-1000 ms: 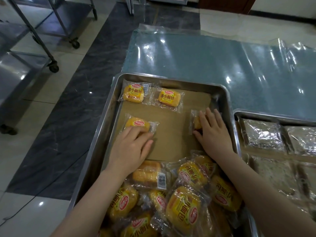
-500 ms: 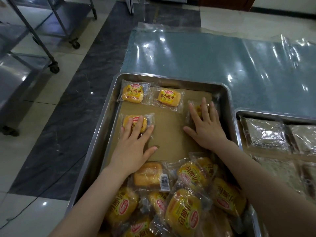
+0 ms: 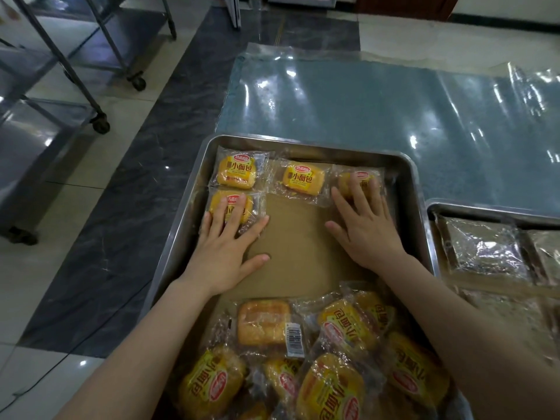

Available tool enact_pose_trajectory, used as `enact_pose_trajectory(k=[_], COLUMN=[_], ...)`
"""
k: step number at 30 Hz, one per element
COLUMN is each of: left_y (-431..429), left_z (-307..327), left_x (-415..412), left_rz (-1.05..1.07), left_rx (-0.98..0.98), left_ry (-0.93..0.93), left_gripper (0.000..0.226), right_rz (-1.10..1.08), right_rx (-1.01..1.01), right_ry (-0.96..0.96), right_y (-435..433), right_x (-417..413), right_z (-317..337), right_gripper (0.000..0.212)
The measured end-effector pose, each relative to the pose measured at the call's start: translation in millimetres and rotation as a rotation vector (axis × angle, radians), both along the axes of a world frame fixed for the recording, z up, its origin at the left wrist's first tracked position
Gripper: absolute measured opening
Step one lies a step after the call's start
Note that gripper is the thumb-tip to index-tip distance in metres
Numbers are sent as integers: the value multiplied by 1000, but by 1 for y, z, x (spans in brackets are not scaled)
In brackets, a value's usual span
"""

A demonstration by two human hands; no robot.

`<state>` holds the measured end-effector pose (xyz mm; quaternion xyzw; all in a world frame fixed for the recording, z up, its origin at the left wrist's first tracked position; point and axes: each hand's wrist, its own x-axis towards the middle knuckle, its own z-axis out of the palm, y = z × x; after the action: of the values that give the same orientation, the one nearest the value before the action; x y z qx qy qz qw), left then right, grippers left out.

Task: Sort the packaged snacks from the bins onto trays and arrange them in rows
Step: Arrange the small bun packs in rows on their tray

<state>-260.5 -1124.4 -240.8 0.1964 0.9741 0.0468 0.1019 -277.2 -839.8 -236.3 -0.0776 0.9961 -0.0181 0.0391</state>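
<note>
Steel tray [image 3: 406,177], lined with brown cardboard [image 3: 297,237], holds yellow bread packets. The left hand [image 3: 225,247] lies flat, fingers straight, pressing the second-row packet [image 3: 215,205] at the tray's left wall. The right hand [image 3: 363,225], equally flat, presses the far row's third packet [image 3: 344,182]. A loose heap of packets [image 3: 333,359] fills the near end.

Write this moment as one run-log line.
left hand: flat on second-row pack | right hand: flat on third top-row pack | pile: near tray end

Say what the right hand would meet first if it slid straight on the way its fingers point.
The right hand has its fingers on a bread packet, so it would push that first; next, probably, the far wall of the tray.
</note>
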Motion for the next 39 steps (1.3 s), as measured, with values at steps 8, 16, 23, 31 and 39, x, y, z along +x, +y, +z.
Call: enact_pose_trajectory(k=[8, 16, 23, 31, 39], left_y=[-1, -6, -15, -11, -11], left_z=[6, 28, 45, 42, 46], left_x=[-17, 43, 100, 109, 100], left_rz=[-21, 58, 130, 258, 329], left_rx=[15, 393, 498, 532, 405], left_ry=[6, -11, -248, -229, 280], left_gripper=[75, 59, 53, 56, 44], right_rz=[-41, 33, 158, -347, -657], right_rx=[-35, -463, -228, -693, -1068], right_ry=[-42, -167, -454, -18, -154], right_y=[1, -16, -25, -21, -21], right_x=[-9, 53, 97, 106, 94], right_z=[4, 45, 54, 74, 59], right_gripper=[68, 27, 38, 24, 26])
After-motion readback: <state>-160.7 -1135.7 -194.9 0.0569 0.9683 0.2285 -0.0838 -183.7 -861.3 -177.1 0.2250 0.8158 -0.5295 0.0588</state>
